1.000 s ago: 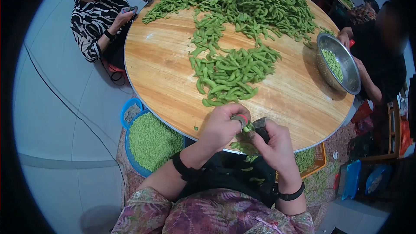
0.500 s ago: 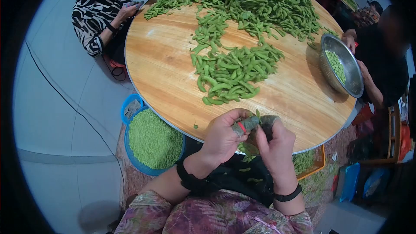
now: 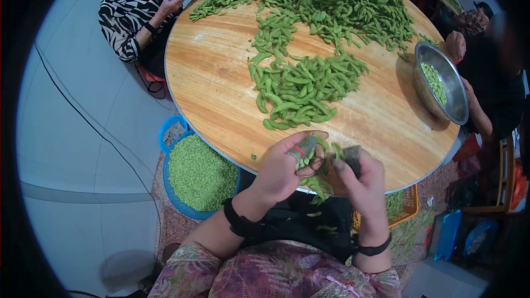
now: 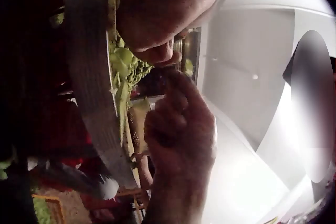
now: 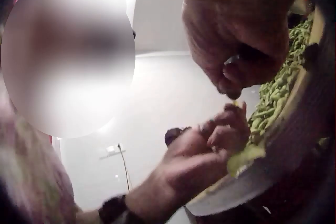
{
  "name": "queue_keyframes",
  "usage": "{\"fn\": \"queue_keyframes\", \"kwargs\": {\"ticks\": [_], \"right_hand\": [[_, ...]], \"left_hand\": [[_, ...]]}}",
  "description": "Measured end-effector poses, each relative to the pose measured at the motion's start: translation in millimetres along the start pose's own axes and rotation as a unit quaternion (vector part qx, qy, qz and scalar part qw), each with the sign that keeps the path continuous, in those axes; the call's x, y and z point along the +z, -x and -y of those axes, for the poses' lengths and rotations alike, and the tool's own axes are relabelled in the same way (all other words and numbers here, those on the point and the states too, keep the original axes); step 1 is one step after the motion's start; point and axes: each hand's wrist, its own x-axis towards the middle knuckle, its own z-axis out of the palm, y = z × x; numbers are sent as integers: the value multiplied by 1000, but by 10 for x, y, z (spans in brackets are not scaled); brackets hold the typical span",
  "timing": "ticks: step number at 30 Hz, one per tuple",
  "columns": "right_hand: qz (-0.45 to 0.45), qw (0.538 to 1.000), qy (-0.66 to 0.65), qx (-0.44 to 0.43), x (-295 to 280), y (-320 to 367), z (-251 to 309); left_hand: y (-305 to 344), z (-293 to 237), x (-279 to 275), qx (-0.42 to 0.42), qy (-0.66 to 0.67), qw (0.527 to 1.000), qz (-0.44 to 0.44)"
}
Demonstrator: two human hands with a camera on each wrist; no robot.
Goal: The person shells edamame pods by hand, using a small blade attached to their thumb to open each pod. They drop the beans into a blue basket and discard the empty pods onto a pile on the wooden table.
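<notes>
Pinching pod (image 3: pixel 337 151) near table edge (image 3: pixel 411 180), right hand (image 3: pixel 365 179)

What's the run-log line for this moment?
left hand: holds shelled beans; right hand: pinches edamame pod; edamame heap: on round wooden table

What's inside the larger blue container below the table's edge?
In the head view, the larger blue container holds a heap of shelled green beans. They cover its bottom, so anything beneath them cannot be seen.
</notes>
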Motion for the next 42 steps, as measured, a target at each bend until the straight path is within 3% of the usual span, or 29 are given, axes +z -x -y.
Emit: {"fn": "queue_keyframes", "kwargs": {"ticks": [1,2,4,5,6,9,10,12,14,16,17,18,21,22,24,28,40,42], "right_hand": [[112,993,-6,27,-181,34,75],[112,993,-7,27,-220,43,135],[248,968,26,34,-266,60,225],[189,977,96,29,-215,55,277],[189,977,97,29,-212,58,222],[55,998,39,-7,-122,47,96],[55,998,39,-5,-79,25,99],[-28,994,106,-22,-17,-49,110],[-1,989,146,-7,28,-129,170],[72,994,45,75,49,-200,-13],[8,998,65,3,63,-226,-104],[10,998,66,2,29,-234,-86],[3,997,77,-22,3,-159,55],[3,997,77,-20,56,-114,117],[-16,961,275,-41,167,-53,239],[-92,928,338,-130,298,-62,117],[7,893,409,-189,302,-183,85],[-14,905,384,-181,321,-150,84]], "left_hand": [[12,-22,17,-13,-5,1000,-19],[15,-38,21,-12,-6,1000,-20],[18,-34,30,-29,24,999,-34],[22,-15,12,-34,15,999,-29],[25,-22,14,-34,16,999,-28],[55,-65,24,-71,19,997,2],[69,-67,32,-73,-9,997,0],[73,-49,69,-76,-35,996,0],[69,-6,108,-72,-138,987,-31],[54,-15,55,-79,-153,985,5],[43,-30,22,-84,-168,981,41],[34,-58,3,-82,-167,982,40],[22,-131,-61,-56,44,997,19],[18,-122,-46,-57,45,997,18],[-21,-94,36,14,160,983,-90],[-15,-65,54,33,235,968,-75],[-7,61,42,1,171,985,-16],[21,50,58,-6,166,986,-8]]}}
